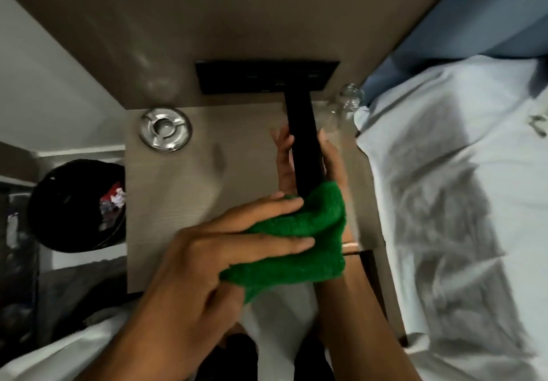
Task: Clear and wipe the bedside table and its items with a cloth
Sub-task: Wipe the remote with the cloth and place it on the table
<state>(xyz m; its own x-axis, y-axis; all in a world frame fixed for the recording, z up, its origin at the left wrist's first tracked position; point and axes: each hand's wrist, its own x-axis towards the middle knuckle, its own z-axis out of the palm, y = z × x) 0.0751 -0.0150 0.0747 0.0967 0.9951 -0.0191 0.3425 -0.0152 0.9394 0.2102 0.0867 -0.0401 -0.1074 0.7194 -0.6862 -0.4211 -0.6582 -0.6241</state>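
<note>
My right hand [331, 159] grips a long black remote-like bar [303, 139] and holds it above the wooden bedside table [178, 202]. Its fingers show on both sides of the bar. My left hand [207, 262] presses a folded green cloth [299, 242] around the near end of the bar, which the cloth hides. A round metal ashtray [166, 129] sits at the table's back left corner. A clear glass bottle [347, 104] stands at the back right, just behind my right hand.
A black switch panel [255, 76] is set in the wall behind the table. A black bin [77, 205] holding crumpled rubbish stands on the floor to the left. The bed with its pale sheet [444, 202] borders the table's right edge.
</note>
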